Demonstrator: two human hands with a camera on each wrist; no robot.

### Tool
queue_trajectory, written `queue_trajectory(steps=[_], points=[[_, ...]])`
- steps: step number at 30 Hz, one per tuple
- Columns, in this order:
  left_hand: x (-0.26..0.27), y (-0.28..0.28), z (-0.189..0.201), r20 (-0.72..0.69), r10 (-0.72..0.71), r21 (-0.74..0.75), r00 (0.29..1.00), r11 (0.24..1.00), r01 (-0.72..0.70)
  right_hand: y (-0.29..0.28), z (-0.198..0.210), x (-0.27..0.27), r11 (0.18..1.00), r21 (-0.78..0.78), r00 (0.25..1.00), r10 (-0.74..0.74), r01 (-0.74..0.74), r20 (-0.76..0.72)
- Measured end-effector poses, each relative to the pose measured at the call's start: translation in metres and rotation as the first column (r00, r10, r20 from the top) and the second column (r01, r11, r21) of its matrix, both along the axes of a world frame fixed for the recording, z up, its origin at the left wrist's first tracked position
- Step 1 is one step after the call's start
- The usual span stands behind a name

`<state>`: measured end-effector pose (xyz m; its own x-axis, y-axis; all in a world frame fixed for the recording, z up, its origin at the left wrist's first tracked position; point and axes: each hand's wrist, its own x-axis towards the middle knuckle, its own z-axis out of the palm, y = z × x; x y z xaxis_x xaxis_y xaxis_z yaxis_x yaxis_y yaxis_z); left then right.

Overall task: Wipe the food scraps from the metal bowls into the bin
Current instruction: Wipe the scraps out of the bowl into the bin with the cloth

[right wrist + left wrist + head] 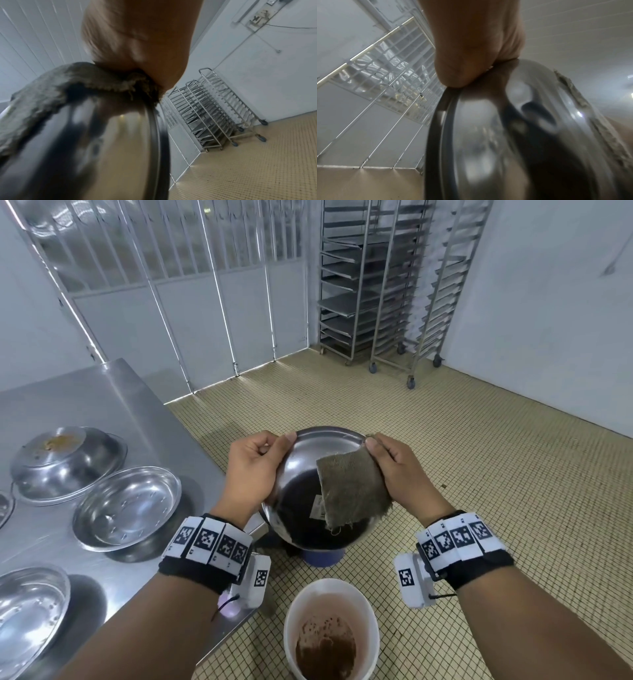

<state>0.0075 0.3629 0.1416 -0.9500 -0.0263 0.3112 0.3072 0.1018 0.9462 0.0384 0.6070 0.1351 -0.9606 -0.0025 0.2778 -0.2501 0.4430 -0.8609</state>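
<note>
Fingers (274, 440) of our left hand (250, 470) curl over the bowl (308, 491) rim at 10 o'clock; right hand (400, 470) pinches cloth (352, 491) against the rim at 2, bowl tipped away, probably so scraps fall into the bin (298, 604) at 6. Spare bowls (126, 508) wait on the surface (102, 398). Left wrist: hand clamps the rim (447, 102). Right wrist: cloth (51, 86) draped over the bowl, blurred.
</note>
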Motion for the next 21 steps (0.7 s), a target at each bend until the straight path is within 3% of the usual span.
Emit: queue_trajectory(steps=[3,7,11,18,21], points=[[-0.001,0.000,-0.002,0.006,0.016,0.000,1.000,1.000,-0.016,-0.001,0.003,-0.001,0.994,-0.030,0.994,-0.103,0.104,0.043],[-0.002,0.000,-0.001,-0.015,0.037,-0.007,0.999,0.999,-0.037,-0.006,0.012,-0.001,0.977,0.037,0.975,-0.208,0.212,-0.082],[-0.002,-0.001,-0.002,0.003,0.063,0.041,0.998,0.997,-0.063,-0.016,0.014,0.010,0.994,0.056,0.994,-0.093,0.096,-0.053],[0.008,0.005,-0.006,-0.007,-0.027,-0.002,1.000,1.000,0.027,-0.021,0.026,0.006,0.955,0.297,0.990,0.033,0.010,-0.140],[0.007,0.002,-0.004,0.010,0.003,0.029,1.000,1.000,-0.004,-0.016,0.023,0.005,0.964,0.264,0.988,0.052,-0.012,-0.147]])
